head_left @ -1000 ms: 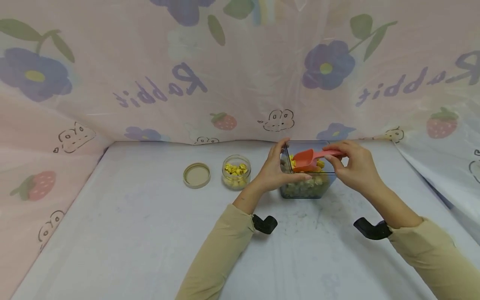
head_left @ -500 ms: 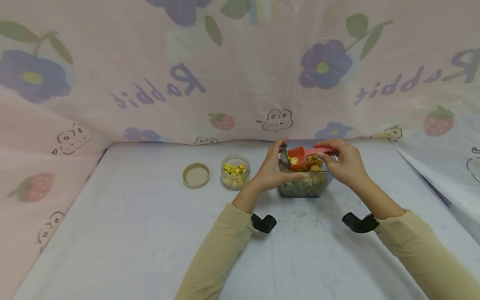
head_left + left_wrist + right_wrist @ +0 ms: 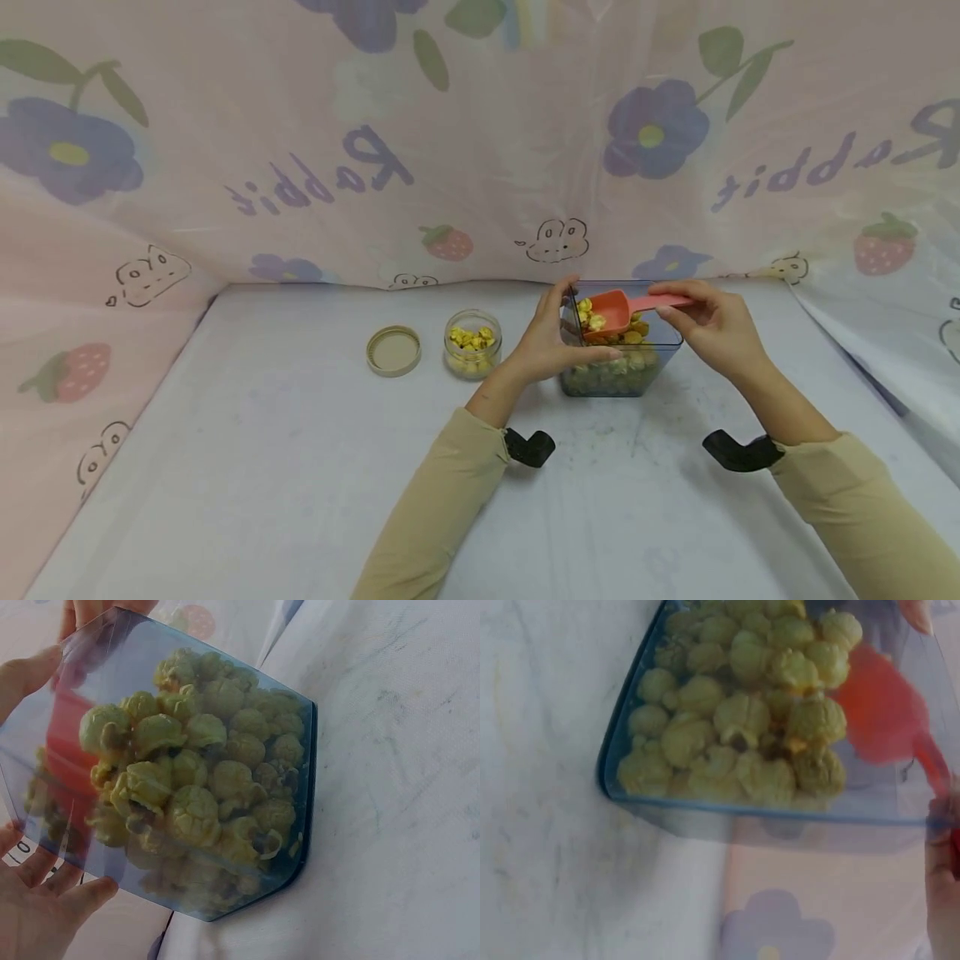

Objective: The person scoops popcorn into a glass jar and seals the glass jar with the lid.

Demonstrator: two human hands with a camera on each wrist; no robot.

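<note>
The scoop (image 3: 615,311) has slid rightward inside the box (image 3: 664,355) of popcorn (image 3: 637,335), its handle (image 3: 648,303) pinched by the right hand (image 3: 722,333) (left hand (image 3: 542,343), thumb spread wide, grips the box's side)!

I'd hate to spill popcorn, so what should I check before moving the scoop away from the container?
1. Left hand steadying the container: ok, it grips one side.
2. Right hand holding the scoop by its handle: ok.
3. Popcorn on the scoop: ok, pieces show at its front.
4. Scoop clear of the container: not ok, its front is inside.
5. Jar open: ok, the lid lies beside it.
6. Popcorn secure against spilling: cannot tell.
</note>
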